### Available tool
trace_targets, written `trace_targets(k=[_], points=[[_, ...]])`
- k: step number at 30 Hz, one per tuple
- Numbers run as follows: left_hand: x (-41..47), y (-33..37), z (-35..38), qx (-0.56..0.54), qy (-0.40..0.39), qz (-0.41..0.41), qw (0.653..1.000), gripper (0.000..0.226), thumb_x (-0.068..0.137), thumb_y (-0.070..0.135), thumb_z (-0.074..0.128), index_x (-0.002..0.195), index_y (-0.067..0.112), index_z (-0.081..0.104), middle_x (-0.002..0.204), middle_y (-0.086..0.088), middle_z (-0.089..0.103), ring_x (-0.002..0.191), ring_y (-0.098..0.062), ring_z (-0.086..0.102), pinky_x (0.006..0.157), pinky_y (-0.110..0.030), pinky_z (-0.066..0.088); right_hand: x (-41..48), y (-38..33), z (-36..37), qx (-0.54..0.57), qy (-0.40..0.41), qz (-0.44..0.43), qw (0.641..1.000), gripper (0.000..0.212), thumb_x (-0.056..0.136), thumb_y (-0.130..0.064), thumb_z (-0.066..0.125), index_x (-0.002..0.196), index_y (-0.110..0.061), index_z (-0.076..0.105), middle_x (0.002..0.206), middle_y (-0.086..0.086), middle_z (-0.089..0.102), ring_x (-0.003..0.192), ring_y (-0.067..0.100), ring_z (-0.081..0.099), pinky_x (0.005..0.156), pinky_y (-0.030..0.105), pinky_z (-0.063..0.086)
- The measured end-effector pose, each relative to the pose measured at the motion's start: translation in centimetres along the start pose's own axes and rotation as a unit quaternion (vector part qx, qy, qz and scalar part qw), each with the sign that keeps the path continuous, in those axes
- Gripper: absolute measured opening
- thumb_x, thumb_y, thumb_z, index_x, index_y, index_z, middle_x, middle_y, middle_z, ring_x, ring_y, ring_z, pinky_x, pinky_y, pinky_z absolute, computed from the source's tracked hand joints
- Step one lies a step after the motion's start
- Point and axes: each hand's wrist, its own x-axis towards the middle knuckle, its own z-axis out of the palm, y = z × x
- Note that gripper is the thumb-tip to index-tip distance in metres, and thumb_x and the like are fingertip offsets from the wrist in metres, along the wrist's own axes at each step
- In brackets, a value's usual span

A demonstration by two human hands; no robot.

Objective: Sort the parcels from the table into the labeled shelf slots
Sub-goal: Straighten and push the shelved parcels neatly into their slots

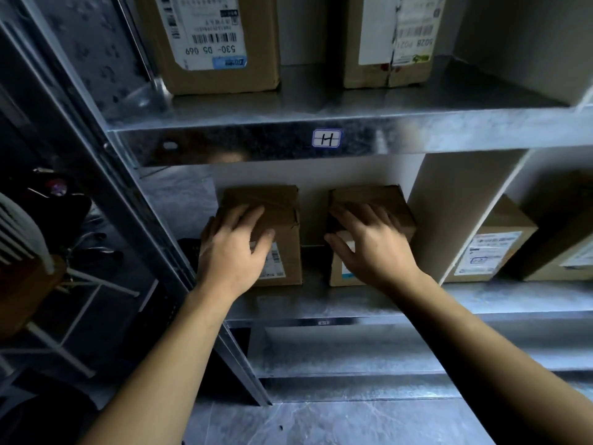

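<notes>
Two small brown cardboard parcels stand side by side on the metal shelf [321, 303] under the label "H" [326, 138]. My left hand [232, 248] lies over the front top of the left parcel [285, 220], fingers spread and lightly bent on it. My right hand [372, 245] lies over the right parcel [398, 203] the same way, thumb against its front face. Neither parcel is lifted; both sit on the shelf with a gap between them.
Two bigger labeled boxes [211, 43] [394, 40] stand on the shelf above. To the right, beyond a white divider [465, 220], more parcels [494, 248] sit in the neighbouring slot. A lower shelf [337, 354] and grey floor lie below. Clutter and a white rack [73, 284] are at left.
</notes>
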Motion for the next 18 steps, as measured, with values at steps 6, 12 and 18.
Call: trace_targets(k=[6, 12, 18], points=[[-2.4, 3.7, 0.2, -0.045, 0.044, 0.067, 0.996, 0.044, 0.092, 0.040, 0.048, 0.127, 0.016, 0.060, 0.120, -0.006, 0.060, 0.110, -0.028, 0.054, 0.092, -0.044, 0.046, -3.9, 1.3, -1.9, 0.011, 0.023, -0.028, 0.999, 0.044, 0.095, -0.045, 0.051, 0.128, -0.017, 0.060, 0.113, 0.012, 0.062, 0.093, 0.035, 0.060, 0.067, 0.040, 0.052], [-4.8, 10.0, 2.8, -0.074, 0.057, 0.104, 0.990, 0.042, 0.092, 0.033, 0.051, 0.126, 0.010, 0.060, 0.120, -0.008, 0.059, 0.111, -0.025, 0.052, 0.094, -0.034, 0.039, -9.4, 5.9, -4.8, 0.029, 0.039, -0.030, 0.998, 0.043, 0.095, -0.040, 0.054, 0.128, -0.013, 0.061, 0.126, 0.010, 0.062, 0.107, 0.033, 0.061, 0.080, 0.044, 0.054], [-7.6, 19.1, 5.7, -0.091, 0.029, 0.129, 0.987, 0.043, 0.091, 0.033, 0.052, 0.126, 0.010, 0.061, 0.122, -0.007, 0.059, 0.113, -0.025, 0.051, 0.098, -0.038, 0.040, -15.9, 12.7, -8.3, 0.000, 0.012, 0.035, 0.999, 0.041, 0.093, -0.041, 0.058, 0.126, -0.016, 0.061, 0.123, 0.008, 0.062, 0.105, 0.034, 0.060, 0.076, 0.043, 0.053]])
